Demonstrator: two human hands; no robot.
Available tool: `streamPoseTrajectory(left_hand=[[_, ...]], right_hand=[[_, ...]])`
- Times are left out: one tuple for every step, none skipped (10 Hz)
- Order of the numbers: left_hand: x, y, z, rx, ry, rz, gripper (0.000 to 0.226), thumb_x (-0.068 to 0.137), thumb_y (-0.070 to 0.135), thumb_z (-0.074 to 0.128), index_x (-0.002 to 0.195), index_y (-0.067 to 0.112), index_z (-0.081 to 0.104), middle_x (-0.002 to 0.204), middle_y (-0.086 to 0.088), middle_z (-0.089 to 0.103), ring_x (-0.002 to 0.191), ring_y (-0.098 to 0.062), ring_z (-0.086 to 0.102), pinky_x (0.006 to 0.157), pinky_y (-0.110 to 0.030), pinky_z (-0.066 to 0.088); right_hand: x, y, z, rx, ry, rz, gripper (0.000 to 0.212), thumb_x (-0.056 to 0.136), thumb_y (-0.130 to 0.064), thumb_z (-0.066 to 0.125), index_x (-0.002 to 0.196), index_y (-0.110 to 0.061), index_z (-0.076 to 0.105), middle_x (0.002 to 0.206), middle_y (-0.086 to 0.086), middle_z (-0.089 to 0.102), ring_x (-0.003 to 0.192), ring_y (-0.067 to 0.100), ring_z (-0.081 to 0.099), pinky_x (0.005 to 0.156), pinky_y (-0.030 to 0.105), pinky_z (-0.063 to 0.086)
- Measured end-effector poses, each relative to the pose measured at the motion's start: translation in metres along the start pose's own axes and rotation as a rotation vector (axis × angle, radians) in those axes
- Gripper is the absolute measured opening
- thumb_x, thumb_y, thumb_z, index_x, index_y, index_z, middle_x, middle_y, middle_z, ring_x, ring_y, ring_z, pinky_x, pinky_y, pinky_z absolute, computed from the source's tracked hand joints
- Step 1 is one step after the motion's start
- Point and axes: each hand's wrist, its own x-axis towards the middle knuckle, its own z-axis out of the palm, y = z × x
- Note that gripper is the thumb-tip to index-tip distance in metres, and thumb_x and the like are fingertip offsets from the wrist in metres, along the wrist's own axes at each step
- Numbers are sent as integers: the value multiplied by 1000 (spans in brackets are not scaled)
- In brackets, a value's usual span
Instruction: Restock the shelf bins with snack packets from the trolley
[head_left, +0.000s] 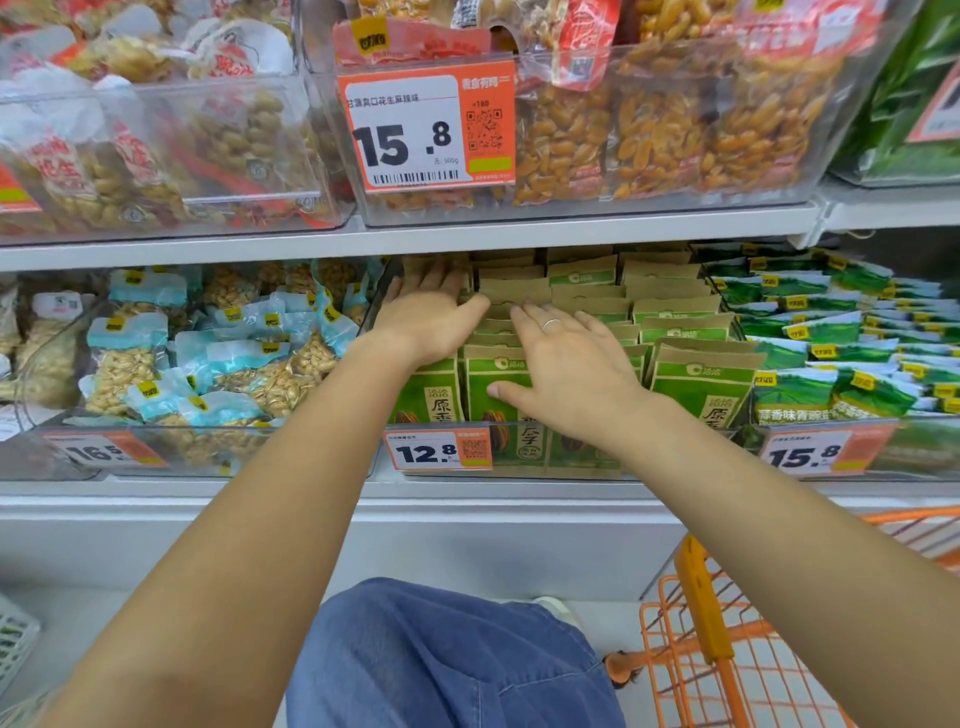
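Both hands are laid flat, fingers straight, nothing gripped: the left hand (426, 317) and right hand (566, 364) are pressed on the tops of the green packets (701, 374) standing in the middle bin (519, 462). The rows should probably be pushed back evenly and kept upright, so room is made in front. The trolley (727, 649) is parked lower right.

Grey shelving (467, 519), pale floor (78, 623)
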Motion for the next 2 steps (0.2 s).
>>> streamPoseTrajectory(left_hand=[[-3,0,0,10,-10,14,60,98,48,22,153,25,16,162,1,8,148,-19,5,119,-42,3],[-7,3,-1,-3,73,28,55,100,43,21,151,24,24,160,-1,18,147,-20,14,119,-44,5]], right_hand=[[3,0,-1,32,-5,38,85,90,-62,45,152,-13,14,159,5,18,146,18,17,119,42,12],[2,-5,-1,-26,0,40,86,90,-63,44,152,-11,13,159,6,19,146,19,16,119,46,7]])
